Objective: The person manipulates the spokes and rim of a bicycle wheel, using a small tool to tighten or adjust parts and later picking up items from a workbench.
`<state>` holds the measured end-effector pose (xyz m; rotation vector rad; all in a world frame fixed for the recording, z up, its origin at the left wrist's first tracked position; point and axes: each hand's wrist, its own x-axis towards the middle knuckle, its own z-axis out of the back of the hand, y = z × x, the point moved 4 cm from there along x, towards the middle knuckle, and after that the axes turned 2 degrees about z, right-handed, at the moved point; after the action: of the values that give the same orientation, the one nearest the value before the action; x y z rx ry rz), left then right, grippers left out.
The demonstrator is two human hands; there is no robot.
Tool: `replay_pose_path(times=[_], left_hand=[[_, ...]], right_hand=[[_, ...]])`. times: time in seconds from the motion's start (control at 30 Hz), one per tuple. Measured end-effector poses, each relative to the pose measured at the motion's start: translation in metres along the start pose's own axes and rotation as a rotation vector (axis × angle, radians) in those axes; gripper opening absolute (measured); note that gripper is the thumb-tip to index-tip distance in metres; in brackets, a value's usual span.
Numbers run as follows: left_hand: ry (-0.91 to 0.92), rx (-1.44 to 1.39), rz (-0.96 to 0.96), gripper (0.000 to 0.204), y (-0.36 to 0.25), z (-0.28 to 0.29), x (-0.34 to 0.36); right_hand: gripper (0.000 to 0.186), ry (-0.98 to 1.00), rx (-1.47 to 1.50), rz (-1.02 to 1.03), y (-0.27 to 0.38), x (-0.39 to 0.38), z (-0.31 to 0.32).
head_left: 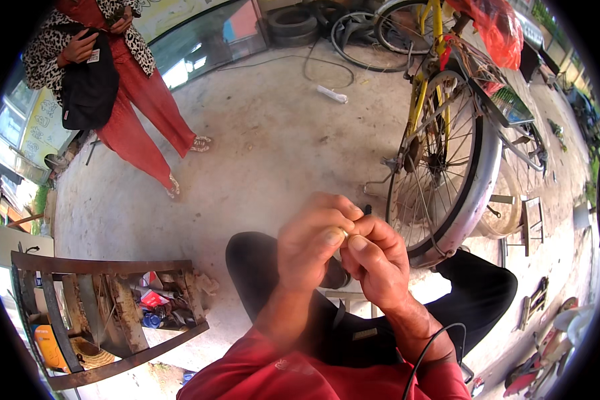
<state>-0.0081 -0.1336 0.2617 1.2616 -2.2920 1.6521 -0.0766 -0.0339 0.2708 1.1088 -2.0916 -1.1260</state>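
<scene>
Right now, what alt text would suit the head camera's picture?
The left hand and right hand pinch a tiny pale thing together over the wearer's black trousers. A yellow bicycle stands at right; a person in red trousers stands at upper left.

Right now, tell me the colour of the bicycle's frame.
The bicycle frame is yellow; it shows in the head view, the only one here.

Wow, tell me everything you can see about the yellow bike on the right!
The yellow bike seems to stand upright on the pale floor, its back wheel nearest the camera. Its frame looks like painted metal. That wheel has thin spokes and a black tyre under a scuffed, silvery mudguard. A shiny red plastic bag is bunched near the top. Neither the left hand nor the right hand holds it.
</scene>
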Motion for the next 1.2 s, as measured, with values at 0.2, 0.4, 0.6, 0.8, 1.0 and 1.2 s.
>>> replay_pose_path(times=[0.2, 0.4, 0.6, 0.8, 1.0, 1.2], left_hand=[[0.005, 0.067, -0.074, 0.024, 0.001, -0.003, 0.001], [-0.004, -0.013, -0.053, 0.025, 0.004, -0.007, 0.000], [-0.006, -0.043, -0.026, 0.025, 0.005, -0.007, 0.001], [0.000, -0.092, 0.009, 0.025, 0.010, -0.004, 0.002], [-0.004, -0.127, 0.041, 0.025, 0.012, -0.006, 0.003], [-0.011, -0.162, 0.059, 0.025, 0.015, -0.005, 0.003]], right_hand=[[0.008, 0.012, 0.052, -0.006, -0.001, 0.002, 0.004], [0.006, 0.043, 0.095, 0.028, -0.005, 0.002, 0.007], [0.007, 0.052, 0.117, 0.064, -0.007, 0.002, 0.006], [0.007, 0.064, 0.136, 0.061, -0.007, 0.000, 0.009], [0.009, 0.054, 0.115, 0.071, -0.007, 0.001, 0.011], [0.009, 0.042, 0.076, 0.083, -0.007, 0.002, 0.011]])
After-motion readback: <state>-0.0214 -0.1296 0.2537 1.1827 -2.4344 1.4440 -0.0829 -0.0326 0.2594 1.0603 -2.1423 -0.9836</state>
